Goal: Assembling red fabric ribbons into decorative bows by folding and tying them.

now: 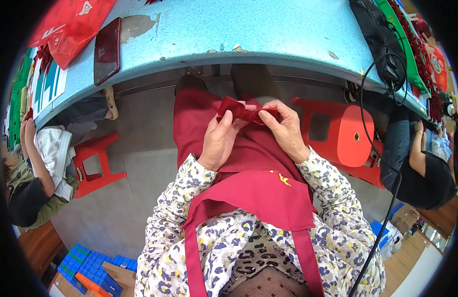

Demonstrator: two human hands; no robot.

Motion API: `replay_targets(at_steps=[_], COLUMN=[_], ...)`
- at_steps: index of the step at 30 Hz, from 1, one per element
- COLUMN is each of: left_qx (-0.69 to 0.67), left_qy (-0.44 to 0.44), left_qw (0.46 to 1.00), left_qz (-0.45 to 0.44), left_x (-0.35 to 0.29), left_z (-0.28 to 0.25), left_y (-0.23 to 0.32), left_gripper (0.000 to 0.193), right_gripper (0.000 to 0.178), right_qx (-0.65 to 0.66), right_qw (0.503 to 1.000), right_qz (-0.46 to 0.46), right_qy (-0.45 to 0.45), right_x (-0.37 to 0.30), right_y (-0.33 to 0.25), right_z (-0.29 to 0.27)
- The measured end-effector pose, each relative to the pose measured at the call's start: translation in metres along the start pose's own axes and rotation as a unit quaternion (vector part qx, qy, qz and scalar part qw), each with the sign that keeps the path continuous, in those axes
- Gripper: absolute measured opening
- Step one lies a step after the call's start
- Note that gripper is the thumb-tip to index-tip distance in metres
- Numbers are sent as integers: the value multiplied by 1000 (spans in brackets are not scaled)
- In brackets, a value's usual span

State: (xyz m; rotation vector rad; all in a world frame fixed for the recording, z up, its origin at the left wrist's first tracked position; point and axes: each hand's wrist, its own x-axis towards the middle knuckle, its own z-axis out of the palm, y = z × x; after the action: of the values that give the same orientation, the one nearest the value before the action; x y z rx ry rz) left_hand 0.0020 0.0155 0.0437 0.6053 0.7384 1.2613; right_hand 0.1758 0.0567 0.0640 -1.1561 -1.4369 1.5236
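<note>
Above my lap, both hands grip a dark red fabric bow [232,107]. My left hand [219,140] is closed on its left loop, thumb in front. With thumb and fingers, my right hand [287,127] pinches the bow's right side. The fingers behind the bow are partly hidden. Under the hands lies the skirt of a dark red apron [197,121], close in colour to the bow.
A light blue table [268,29] with a chipped edge curves ahead. On it are a dark phone [107,52], a red plastic bag [70,29] and a black bag [380,42] with a cable. Red stools [350,133] and seated people flank me.
</note>
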Motion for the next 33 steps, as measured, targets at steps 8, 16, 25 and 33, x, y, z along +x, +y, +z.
replay_targets(at_steps=[8,16,25,33], left_qx=[-50,-171,-134,63], left_qy=[121,71,75,105], left_qw=[991,980,988,992], left_qz=[33,-66,-33,5], left_x=[-1,-2,1,0], left_z=[-5,-31,-23,-33], left_y=[4,9,18,0], left_gripper=[31,28,24,22], right_gripper=[14,14,10,11], right_qx=[-18,12,79,161], right_qw=[1000,998,994,984], right_qz=[4,-46,59,70], right_qy=[24,37,35,28], right_x=[-3,-4,-6,-8], right_y=[14,20,37,42], right_z=[-5,7,9,10])
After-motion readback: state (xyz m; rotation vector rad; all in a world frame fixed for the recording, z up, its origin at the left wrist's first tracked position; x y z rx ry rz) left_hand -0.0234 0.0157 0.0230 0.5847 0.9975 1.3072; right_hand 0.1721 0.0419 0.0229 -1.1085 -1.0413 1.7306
